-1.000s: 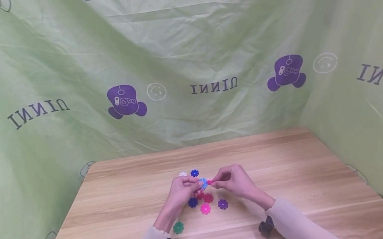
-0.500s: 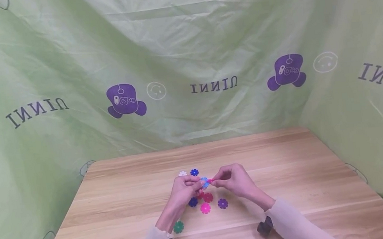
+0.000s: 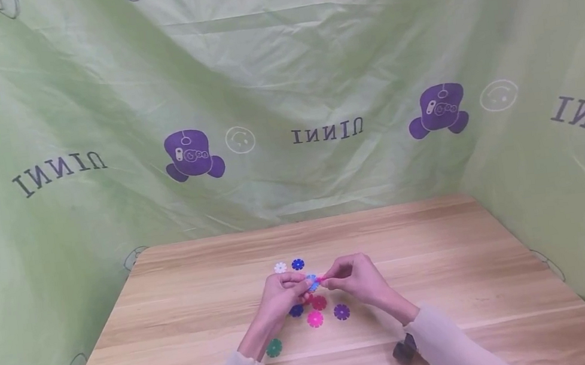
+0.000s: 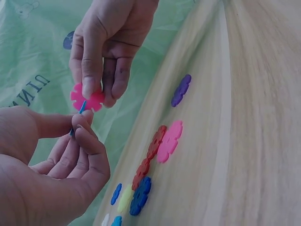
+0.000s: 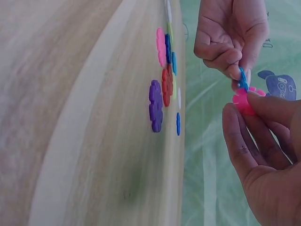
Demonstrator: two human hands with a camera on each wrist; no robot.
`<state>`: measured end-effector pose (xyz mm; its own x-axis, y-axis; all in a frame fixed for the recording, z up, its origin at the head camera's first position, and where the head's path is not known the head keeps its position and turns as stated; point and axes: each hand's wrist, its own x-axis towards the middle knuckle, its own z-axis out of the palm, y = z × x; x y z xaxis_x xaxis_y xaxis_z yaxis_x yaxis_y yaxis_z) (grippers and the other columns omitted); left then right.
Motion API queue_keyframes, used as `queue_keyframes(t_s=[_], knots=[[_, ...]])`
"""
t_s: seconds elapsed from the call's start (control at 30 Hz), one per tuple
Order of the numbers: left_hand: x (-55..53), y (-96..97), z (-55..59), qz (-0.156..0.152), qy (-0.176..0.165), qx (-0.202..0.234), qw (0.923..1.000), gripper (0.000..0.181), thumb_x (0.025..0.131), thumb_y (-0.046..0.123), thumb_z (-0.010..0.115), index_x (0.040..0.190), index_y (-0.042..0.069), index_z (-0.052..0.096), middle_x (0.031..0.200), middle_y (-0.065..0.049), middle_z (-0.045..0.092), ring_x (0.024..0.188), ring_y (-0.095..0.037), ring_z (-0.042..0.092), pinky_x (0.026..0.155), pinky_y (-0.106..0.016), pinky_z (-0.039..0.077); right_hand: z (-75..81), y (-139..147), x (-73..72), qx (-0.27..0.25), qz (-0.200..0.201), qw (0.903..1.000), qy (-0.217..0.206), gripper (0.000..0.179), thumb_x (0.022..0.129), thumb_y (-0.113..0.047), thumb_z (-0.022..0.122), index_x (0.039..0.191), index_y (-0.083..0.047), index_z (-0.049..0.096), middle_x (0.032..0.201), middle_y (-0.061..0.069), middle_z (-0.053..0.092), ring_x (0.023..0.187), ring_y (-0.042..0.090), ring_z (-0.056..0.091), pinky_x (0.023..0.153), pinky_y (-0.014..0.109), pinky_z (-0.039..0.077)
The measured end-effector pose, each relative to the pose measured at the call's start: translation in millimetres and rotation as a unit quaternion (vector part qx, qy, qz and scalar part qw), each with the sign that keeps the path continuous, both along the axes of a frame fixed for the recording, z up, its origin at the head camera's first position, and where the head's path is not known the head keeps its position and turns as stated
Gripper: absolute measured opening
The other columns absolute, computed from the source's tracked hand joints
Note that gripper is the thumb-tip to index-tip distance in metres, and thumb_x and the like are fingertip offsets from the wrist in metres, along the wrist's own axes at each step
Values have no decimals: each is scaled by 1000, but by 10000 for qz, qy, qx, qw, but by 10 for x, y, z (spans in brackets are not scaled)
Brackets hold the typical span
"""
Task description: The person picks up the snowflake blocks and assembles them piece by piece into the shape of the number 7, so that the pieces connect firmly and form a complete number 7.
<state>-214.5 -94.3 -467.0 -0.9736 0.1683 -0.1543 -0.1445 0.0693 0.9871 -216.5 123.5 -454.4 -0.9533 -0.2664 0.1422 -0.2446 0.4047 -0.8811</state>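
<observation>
My left hand point(image 3: 282, 295) pinches a light blue notched disc point(image 3: 312, 282) between thumb and fingers. A pink notched disc point(image 4: 89, 98), flower-shaped, is pinched by my right hand point(image 3: 357, 277). In the right wrist view the blue disc point(image 5: 242, 79) stands edge-on and crosswise to the pink disc point(image 5: 245, 100), their edges meeting at a notch. Both hands hold the pieces above the table, over the loose discs. Below them lie a red disc point(image 3: 319, 303), a second pink disc point(image 3: 315, 319) and a purple disc point(image 3: 341, 312).
A green disc point(image 3: 274, 348) lies beside my left forearm. Farther back are a white disc point(image 3: 280, 267) and a dark blue disc point(image 3: 297, 264). A yellow disc point(image 4: 125, 198) shows in the left wrist view. Green printed cloth point(image 3: 269, 76) hangs behind the wooden table point(image 3: 411, 229).
The hands keep their grips and nearly the same place. The pink disc has come closer in against the blue disc's edge.
</observation>
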Motion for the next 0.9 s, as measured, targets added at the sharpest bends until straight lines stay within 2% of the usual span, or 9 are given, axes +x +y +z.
queue_keyframes(t_s=[0.2, 0.33, 0.47, 0.57, 0.77, 0.9], knots=[[15, -64, 30, 15, 152, -216, 9996, 27, 95, 13, 77, 115, -5, 73, 97, -12, 82, 76, -11, 71, 76, -27, 63, -1, -41, -17, -110, 112, 9999, -47, 7, 87, -15, 85, 92, -12, 80, 92, 5, 81, 86, 14, 77, 77, 21, 63], [-4, -122, 79, -58, 323, -594, 9977, 29, 96, 19, 76, 117, -1, 73, 105, -13, 80, 86, -20, 74, 81, -34, 64, -10, -46, -11, -221, 104, 9996, -141, 8, 88, -13, 84, 94, -13, 80, 95, 6, 81, 90, 18, 78, 80, 24, 64], [-102, -219, 120, 52, 515, -840, 9951, 30, 97, 23, 76, 118, 2, 74, 110, -15, 77, 95, -27, 73, 87, -45, 64, -16, -49, -5, -319, 126, 9992, -182, 9, 88, -12, 84, 96, -12, 80, 97, 7, 81, 91, 18, 79, 81, 25, 64], [-201, -300, 131, 190, 640, -1074, 9920, 26, 98, 21, 75, 117, 3, 75, 109, -15, 77, 94, -25, 72, 86, -43, 63, -12, -40, 4, -344, 125, 9991, -217, 10, 88, -12, 83, 97, -11, 79, 98, 7, 81, 91, 18, 79, 81, 25, 64], [-400, -433, 114, 281, 921, -1899, 9771, 20, 96, 15, 74, 112, 3, 76, 104, -10, 77, 91, -19, 70, 80, -31, 60, 12, -6, 26, -417, 113, 9985, -341, 11, 88, -10, 83, 99, -10, 78, 100, 8, 81, 93, 19, 78, 82, 26, 64], [-508, -489, 90, 268, 1082, -2374, 9650, 20, 95, 16, 76, 110, 4, 77, 106, -11, 78, 93, -19, 70, 80, -32, 60, 25, 9, 35, -438, 120, 9984, -350, 12, 88, -9, 82, 99, -9, 78, 100, 9, 81, 92, 19, 79, 82, 25, 64]])
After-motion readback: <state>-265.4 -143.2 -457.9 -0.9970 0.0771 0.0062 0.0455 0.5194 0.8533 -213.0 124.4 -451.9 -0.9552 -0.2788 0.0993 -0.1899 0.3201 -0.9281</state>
